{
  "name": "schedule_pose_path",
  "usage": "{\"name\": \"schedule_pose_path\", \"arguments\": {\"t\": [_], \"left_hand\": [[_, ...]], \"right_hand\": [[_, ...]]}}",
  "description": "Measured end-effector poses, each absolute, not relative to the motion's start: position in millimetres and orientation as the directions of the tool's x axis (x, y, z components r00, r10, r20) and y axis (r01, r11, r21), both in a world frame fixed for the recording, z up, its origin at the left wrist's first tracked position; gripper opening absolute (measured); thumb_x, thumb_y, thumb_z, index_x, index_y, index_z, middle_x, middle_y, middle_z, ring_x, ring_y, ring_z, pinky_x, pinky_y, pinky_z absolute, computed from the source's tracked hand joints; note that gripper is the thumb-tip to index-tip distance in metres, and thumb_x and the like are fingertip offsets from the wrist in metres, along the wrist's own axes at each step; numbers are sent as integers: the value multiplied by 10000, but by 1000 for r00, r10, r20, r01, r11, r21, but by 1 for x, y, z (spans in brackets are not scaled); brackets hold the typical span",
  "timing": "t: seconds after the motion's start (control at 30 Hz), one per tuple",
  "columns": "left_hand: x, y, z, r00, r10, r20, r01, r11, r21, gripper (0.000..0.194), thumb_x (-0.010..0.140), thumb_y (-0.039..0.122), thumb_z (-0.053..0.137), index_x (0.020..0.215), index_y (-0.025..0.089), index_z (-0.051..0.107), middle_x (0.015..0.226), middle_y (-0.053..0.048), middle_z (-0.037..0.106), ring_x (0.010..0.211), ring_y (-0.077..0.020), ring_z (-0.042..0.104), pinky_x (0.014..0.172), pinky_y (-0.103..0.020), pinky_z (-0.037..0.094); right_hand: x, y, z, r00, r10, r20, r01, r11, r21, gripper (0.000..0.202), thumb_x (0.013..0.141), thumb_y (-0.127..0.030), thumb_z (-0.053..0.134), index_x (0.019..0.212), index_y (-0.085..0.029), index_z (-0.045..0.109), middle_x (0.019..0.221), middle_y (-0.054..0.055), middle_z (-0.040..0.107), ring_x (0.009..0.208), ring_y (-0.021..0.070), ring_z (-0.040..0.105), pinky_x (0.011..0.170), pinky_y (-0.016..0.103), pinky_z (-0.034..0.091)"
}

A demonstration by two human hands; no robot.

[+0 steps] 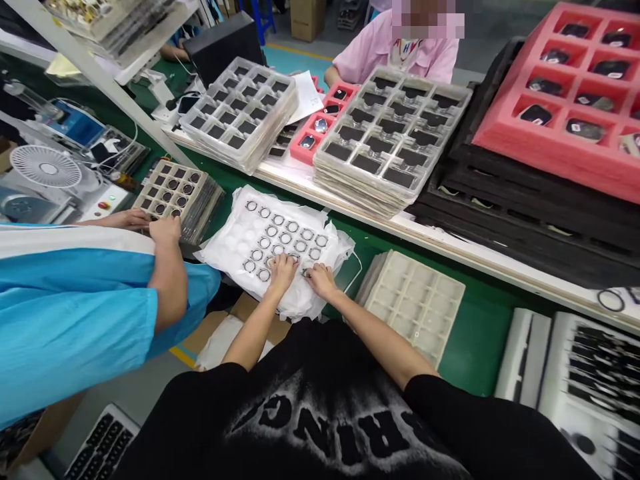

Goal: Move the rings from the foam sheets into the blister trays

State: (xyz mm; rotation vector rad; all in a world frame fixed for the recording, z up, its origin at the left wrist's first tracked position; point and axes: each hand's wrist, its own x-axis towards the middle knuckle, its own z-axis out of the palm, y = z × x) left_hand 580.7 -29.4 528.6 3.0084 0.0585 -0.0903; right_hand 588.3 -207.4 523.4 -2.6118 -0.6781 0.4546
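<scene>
A white tray (235,270) lined with thin plastic film lies in front of me, with rows of round, dark-rimmed rings (285,238) in its pockets. Over the near middle of these rows is my left hand (283,270), its fingers drawn together; whatever they grip is hidden beneath them. My right hand (321,279) is closed at the tray's right part, thumb and forefinger pinching a small dark-rimmed ring (305,273) that shows only partly. The pockets along the left side of the tray hold no rings.
Right of the tray stands a stack of beige trays (417,300). Clear trays (393,127) and red foam trays (565,87) fill the shelf ahead. At left, a co-worker in a blue shirt (75,307) handles a tray of round parts (173,189). Another person in pink (370,47) sits opposite.
</scene>
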Motion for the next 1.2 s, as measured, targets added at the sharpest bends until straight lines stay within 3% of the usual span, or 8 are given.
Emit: {"name": "schedule_pose_path", "arguments": {"t": [0.17, 0.3, 0.43, 0.57, 0.77, 0.97, 1.07, 1.2], "left_hand": [[586, -18, 524, 993, -4, -121, 15, -989, 150, 298, 1003, 394, 591, 1255, 262, 681, 1305, -154, 512, 1215, -342, 439, 1009, -492, 330], [592, -10, 526, 978, -75, -194, -43, -985, 164, 199, 998, 342, 602, 1119, 245, 727, 1301, -139, 512, 1228, -336, 429, 1018, -492, 323], [599, -12, 534, 980, -53, -191, -15, -980, 197, 216, 1001, 331, 586, 1104, 219, 739, 1295, -153, 527, 1232, -341, 437, 1002, -490, 347], [596, -25, 547, 990, 114, -87, 136, -938, 319, 238, 986, 354, 608, 1093, 202, 757, 1271, -155, 537, 1222, -348, 463, 1000, -497, 381], [590, -82, 567, 963, 225, 150, 111, -834, 540, 228, 995, 357, 600, 998, 179, 743, 1178, -136, 541, 1190, -297, 513, 1013, -451, 441], [589, -171, 576, 952, 58, 299, -138, -794, 592, 243, 999, 374, 613, 965, 175, 748, 1118, -115, 541, 1143, -265, 535, 1021, -438, 420], [595, -216, 578, 955, -84, 284, -234, -802, 549, 247, 1001, 381, 613, 974, 188, 764, 1110, -118, 554, 1130, -265, 521, 1003, -433, 399], [610, -272, 576, 910, -362, 204, -415, -795, 442, 270, 1008, 404, 596, 1034, 203, 775, 1151, -131, 571, 1146, -284, 474, 992, -445, 353]], "right_hand": [[598, -206, 527, 931, 360, -60, 283, -816, -504, 263, 1062, -314, 477, 1125, -206, 709, 1107, 109, 671, 1101, 266, 524, 944, 387, 308], [623, -204, 523, 967, 211, -141, 132, -894, -429, 285, 1045, -320, 499, 1169, -222, 736, 1198, 138, 645, 1152, 293, 494, 947, 406, 308], [640, -204, 521, 933, 256, -254, 144, -911, -386, 284, 1020, -300, 534, 1112, -221, 791, 1237, 149, 650, 1185, 297, 505, 978, 413, 328], [643, -207, 528, 925, 289, -247, 132, -854, -503, 258, 980, -252, 585, 1099, -238, 814, 1197, 118, 693, 1179, 285, 552, 1006, 412, 359], [617, -251, 531, 978, 100, -181, -136, -346, -928, 279, 834, -410, 760, 1006, -205, 837, 795, 17, 692, 761, 173, 574, 769, 313, 450], [587, -328, 534, 941, -284, -185, -143, 162, -976, 561, 704, -680, 765, 944, -176, 819, 645, -25, 572, 678, 149, 479, 731, 323, 447], [582, -379, 537, 906, -406, -120, -105, 60, -993, 597, 762, -690, 709, 999, -153, 818, 685, 4, 591, 683, 164, 484, 733, 343, 448], [572, -456, 540, 917, -395, 60, -147, -474, -868, 459, 915, -525, 598, 1057, -154, 826, 775, 64, 638, 752, 210, 534, 789, 375, 442]]}}
